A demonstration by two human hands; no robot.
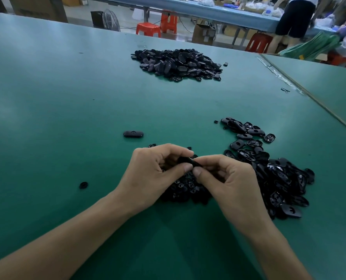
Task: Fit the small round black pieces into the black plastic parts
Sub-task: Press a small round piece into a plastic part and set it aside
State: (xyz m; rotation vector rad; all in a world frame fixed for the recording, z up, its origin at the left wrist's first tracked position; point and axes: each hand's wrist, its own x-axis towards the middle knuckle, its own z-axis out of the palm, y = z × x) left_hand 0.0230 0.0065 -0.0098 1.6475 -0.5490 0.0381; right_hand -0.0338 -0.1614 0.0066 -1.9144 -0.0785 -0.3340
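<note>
Above the heap (185,190): left hand (158,174) and right hand (228,182) meet, thumb tips nearly touching.
Part (188,160): black, pinched between both hands just above the heap, mostly hidden.
Fingers (180,170): curled on both hands, gripping the part; whether a round piece sits in it cannot be told.
Heap: small round black pieces on the green tabletop (67,98), under the hands.
Right of heap: pile (279,174) of loose black parts, just beside.
Left of heap: lone piece (83,185).
Beyond heap: lone part (133,134) near; far pile (178,63) well apart.
Box (39,7) print: too blurred to read.
</note>
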